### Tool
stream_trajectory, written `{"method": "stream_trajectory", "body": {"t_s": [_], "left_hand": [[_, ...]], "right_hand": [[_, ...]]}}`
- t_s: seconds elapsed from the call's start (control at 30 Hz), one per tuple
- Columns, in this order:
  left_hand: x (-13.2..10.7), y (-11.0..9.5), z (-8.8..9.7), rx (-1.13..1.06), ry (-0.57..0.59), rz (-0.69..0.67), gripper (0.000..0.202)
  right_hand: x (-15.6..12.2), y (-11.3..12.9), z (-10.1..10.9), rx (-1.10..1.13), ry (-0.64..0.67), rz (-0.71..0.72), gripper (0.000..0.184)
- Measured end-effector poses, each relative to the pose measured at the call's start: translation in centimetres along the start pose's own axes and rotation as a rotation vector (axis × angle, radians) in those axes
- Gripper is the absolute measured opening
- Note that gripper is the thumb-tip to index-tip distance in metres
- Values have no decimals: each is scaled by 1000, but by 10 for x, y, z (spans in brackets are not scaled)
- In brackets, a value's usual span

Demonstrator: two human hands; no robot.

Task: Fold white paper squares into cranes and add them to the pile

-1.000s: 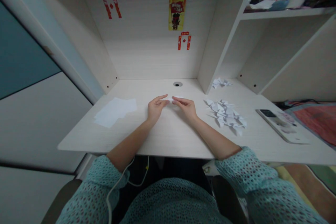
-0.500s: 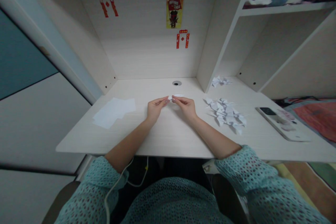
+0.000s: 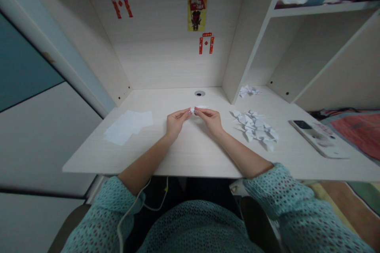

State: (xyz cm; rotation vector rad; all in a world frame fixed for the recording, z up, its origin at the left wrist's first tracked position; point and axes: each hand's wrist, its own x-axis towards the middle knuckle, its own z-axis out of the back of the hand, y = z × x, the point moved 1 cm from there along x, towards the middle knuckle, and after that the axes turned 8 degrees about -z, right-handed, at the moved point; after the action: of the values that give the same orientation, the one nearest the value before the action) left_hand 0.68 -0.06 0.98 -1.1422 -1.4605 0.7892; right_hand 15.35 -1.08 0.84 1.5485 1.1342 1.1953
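Note:
Between my fingertips, over the middle of the white desk [image 3: 190,154], is a small piece of folded white paper [image 3: 192,110]. My left hand [image 3: 176,122] pinches its left side, and my right hand [image 3: 211,120] pinches its right side. The fingers cover most of it, so its exact shape cannot be made out. Just behind my right fingers a flat bit of white [image 3: 202,106] shows on the desk. Flat sheets of white paper [image 3: 127,126] lie overlapping to the left of my left hand. To the right is a pile of folded white paper pieces [image 3: 255,128].
A smaller heap of folded paper [image 3: 249,91] lies by the upright divider [image 3: 247,35]. A phone [image 3: 317,138] rests at the desk's right side. A cable hole [image 3: 200,93] is near the back panel. A white cable [image 3: 120,225] hangs over my left sleeve.
Both hands stay almost in place, still pinching the paper. The paper between the fingertips looks slightly different in shape. The view has shifted very slightly.

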Motion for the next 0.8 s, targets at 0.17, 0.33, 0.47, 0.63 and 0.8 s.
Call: {"method": "stream_trajectory", "body": {"t_s": [0.17, 0.33, 0.47, 0.63, 0.8], "left_hand": [[-3, -2, -2, 48, -28, -81, 35], [-5, -1, -3, -5, -59, -103, 37], [-5, 1, -3, -7, -65, -89, 39], [-5, -2, -6, -12, -82, -79, 38], [-6, -2, -8, -29, -70, -67, 41]], "right_hand": [[1, -1, 1, 13, -42, -10, 24], [2, -2, 3, 11, -52, -18, 25], [3, -5, 4, 48, -44, -21, 22], [2, -5, 3, 85, -56, -62, 24], [2, -5, 3, 87, -67, -70, 27]]}}
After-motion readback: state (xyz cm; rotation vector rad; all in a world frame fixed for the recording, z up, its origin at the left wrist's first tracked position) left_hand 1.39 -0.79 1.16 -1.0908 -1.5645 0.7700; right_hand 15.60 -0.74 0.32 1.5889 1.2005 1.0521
